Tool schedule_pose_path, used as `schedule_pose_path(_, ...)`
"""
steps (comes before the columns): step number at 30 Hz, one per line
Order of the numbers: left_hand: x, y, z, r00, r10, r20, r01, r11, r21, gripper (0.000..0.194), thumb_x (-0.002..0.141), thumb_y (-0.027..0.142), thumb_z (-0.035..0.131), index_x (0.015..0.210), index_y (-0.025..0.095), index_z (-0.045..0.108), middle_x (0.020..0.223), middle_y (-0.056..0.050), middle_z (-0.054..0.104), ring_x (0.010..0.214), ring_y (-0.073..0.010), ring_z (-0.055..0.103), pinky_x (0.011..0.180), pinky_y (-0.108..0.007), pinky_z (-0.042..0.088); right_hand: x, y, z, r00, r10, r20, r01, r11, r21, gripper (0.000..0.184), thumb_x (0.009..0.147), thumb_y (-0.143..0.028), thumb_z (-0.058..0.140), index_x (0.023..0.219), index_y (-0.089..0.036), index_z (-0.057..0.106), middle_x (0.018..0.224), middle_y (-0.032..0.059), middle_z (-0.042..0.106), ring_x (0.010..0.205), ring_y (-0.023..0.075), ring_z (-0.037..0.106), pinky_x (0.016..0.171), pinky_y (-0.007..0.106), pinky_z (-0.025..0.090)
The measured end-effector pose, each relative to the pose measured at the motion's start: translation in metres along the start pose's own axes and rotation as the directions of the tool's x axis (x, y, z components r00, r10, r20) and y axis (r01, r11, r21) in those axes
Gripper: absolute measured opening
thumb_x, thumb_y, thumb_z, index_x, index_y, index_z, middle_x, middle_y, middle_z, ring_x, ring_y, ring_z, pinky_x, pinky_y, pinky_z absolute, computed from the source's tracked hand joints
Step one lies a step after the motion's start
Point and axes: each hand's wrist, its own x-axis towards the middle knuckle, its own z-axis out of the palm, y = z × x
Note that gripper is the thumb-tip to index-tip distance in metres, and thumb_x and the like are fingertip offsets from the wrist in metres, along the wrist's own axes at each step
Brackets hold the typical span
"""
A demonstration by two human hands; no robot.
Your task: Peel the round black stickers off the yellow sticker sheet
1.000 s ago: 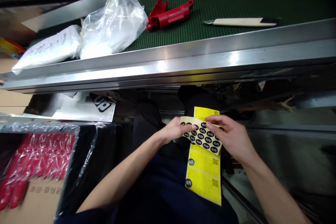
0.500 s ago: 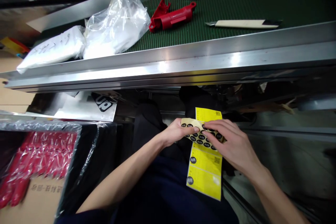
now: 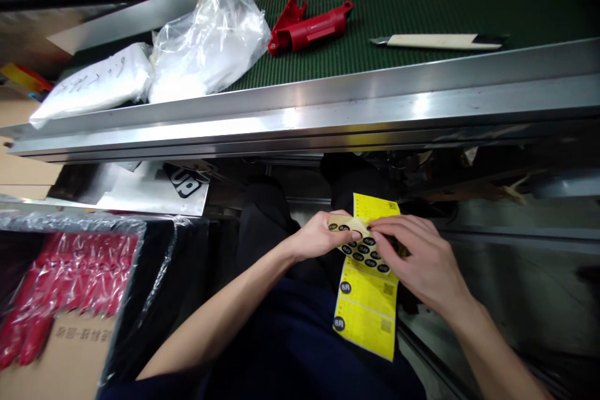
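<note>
My left hand (image 3: 319, 236) grips a cream backing sheet of round black stickers (image 3: 360, 249), its thumb lying across the face. Several stickers on the sheet carry white print reading "8月". At the sheet's upper edge, my right hand (image 3: 417, 253) has its thumb and index finger closed in a pinch beside a black sticker; whether that sticker has come loose is hard to make out. Behind and below the sheet hangs a strip of yellow labels (image 3: 368, 322) with printed codes. Two round black stickers sit along the strip's left edge.
Ahead runs a green conveyor belt (image 3: 435, 9) with a metal rail (image 3: 300, 115). On it lie a craft knife (image 3: 435, 42), a red plastic part (image 3: 312, 31), a clear plastic bag (image 3: 210, 44) and a white packet (image 3: 94, 84). Lower left, a lined box holds wrapped red parts (image 3: 89, 275).
The sticker sheet has tilted and shifted slightly right with both hands. My right thumb and index finger have drawn closer together at its upper edge.
</note>
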Motion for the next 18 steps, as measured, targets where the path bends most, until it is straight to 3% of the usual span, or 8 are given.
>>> schedule_pose_path(4,-0.008,-0.002,0.003,0.998,0.059,0.017,-0.06,0.997,0.053,0.033,0.08,0.041,0.071,0.097,0.013,0.068,0.108,-0.009,0.061,0.087,-0.0158,0.058,0.076,-0.025,0.046,-0.001,0.0,-0.004,0.983,0.062,-0.171,-0.066,0.998,-0.018,0.01,0.087,-0.012,0.061,0.095,-0.017,0.064,0.096,0.0042,0.068,0.089,0.0161,0.064,0.086,0.033,0.05)
schedule_pose_path(7,-0.022,-0.005,0.008,0.994,0.105,0.043,-0.109,0.985,0.131,0.023,0.082,0.035,0.069,0.092,0.014,0.071,0.121,-0.01,0.057,0.106,-0.0204,0.057,0.096,-0.03,0.044,-0.003,0.0,-0.003,0.964,0.055,-0.259,-0.066,0.997,-0.035,0.019,0.084,-0.006,0.064,0.1,-0.015,0.064,0.099,0.0069,0.068,0.091,0.0166,0.064,0.088,0.033,0.052)
schedule_pose_path(12,-0.043,-0.012,0.015,0.991,0.117,0.06,-0.127,0.965,0.229,0.018,0.085,0.03,0.066,0.093,0.015,0.072,0.117,-0.011,0.057,0.112,-0.0211,0.054,0.103,-0.033,0.042,-0.011,0.001,0.011,0.976,0.0,-0.218,-0.009,0.999,-0.04,0.023,0.081,-0.003,0.066,0.1,-0.016,0.063,0.097,0.0053,0.068,0.09,0.0158,0.065,0.088,0.031,0.054)
schedule_pose_path(18,-0.048,-0.013,0.011,0.994,0.085,0.062,-0.098,0.963,0.251,0.017,0.086,0.029,0.064,0.09,0.014,0.07,0.119,-0.011,0.058,0.11,-0.0201,0.057,0.1,-0.031,0.044,-0.027,0.007,0.023,0.975,0.008,-0.224,-0.023,0.998,-0.066,0.019,0.084,-0.004,0.062,0.1,-0.014,0.062,0.095,0.0066,0.067,0.088,0.0153,0.065,0.087,0.03,0.055)
